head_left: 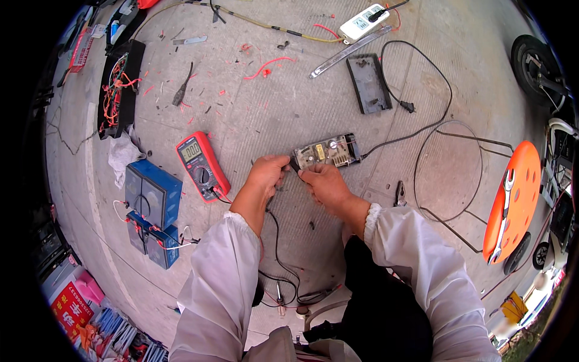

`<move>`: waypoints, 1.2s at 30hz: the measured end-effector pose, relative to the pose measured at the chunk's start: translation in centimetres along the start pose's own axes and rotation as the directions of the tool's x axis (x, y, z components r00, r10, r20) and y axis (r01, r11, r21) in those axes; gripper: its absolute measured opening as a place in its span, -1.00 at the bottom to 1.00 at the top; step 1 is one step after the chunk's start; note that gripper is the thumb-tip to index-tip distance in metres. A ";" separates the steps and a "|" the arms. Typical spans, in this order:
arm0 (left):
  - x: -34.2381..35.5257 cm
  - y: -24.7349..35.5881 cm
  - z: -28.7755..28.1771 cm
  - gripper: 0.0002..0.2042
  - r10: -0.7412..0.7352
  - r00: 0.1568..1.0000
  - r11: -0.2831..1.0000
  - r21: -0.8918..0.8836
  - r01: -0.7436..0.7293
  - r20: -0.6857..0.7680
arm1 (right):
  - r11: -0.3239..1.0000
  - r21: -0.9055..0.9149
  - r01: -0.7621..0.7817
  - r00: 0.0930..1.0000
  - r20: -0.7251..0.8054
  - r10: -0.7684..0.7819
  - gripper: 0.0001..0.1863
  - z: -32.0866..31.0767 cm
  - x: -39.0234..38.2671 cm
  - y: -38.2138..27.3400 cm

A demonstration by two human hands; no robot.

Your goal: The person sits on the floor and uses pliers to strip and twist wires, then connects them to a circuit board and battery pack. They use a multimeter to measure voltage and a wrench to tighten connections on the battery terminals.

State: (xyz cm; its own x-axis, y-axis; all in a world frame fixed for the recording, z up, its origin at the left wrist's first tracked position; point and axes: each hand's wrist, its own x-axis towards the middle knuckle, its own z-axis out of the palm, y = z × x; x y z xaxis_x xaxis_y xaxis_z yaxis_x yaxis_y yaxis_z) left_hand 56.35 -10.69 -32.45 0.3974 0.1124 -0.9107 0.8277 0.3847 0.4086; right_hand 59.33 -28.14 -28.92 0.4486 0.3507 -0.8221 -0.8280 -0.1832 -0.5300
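An opened charger (pixel 327 151) lies on the ground, its circuit board and metal fins bare. At its left end, my left hand (pixel 268 175) is closed in a pinch on a black cable (pixel 294 163), most of which the fingers hide. My right hand (pixel 325 184) rests against the charger's near edge, thumb and fingers pinched on the same dark piece. Below my left wrist a black cord (pixel 277 232) trails down toward my feet. A red multimeter (pixel 203 168) with its display lit lies left of my hands, its leads plugged in.
Blue batteries (pixel 154 194) stand at left, near a black case of wires (pixel 118 90). An empty black cover (pixel 368 83), a white power strip (pixel 363 24) and a metal bar (pixel 350 52) lie ahead. Pliers (pixel 400 194) and an orange stool seat with wrenches (pixel 514 202) are at right.
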 end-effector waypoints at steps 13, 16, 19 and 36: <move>-0.8 -1.3 1.4 -0.91 0.189 0.976 0.981 -0.028 -0.193 -0.105 | 0.999 0.025 0.019 1.000 0.003 -0.019 -0.77 0.8 -0.7 -1.3; -1.2 -1.4 1.1 -0.92 0.220 0.973 0.972 -0.073 -0.225 -0.066 | 0.998 0.042 0.039 0.999 -0.012 -0.038 -0.76 0.7 -0.2 -1.9; -1.4 -1.6 0.7 -0.91 0.196 0.980 0.965 -0.173 -0.198 -0.031 | 0.997 0.045 0.068 0.998 0.004 -0.068 -0.77 0.7 0.9 -3.0; -0.3 -2.5 2.4 -0.92 0.246 0.943 0.951 -0.131 -0.279 -0.223 | 0.874 -0.335 0.351 0.925 -0.023 -0.380 -0.76 1.2 4.6 -3.1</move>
State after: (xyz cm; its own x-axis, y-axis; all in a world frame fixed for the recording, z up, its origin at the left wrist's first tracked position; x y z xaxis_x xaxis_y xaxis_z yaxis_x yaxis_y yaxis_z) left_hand 55.13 -13.90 -33.06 0.4902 0.4053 -0.7716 0.6245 0.4543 0.6353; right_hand 63.56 -24.87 -30.81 0.7370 0.3731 -0.5636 -0.4538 -0.3449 -0.8217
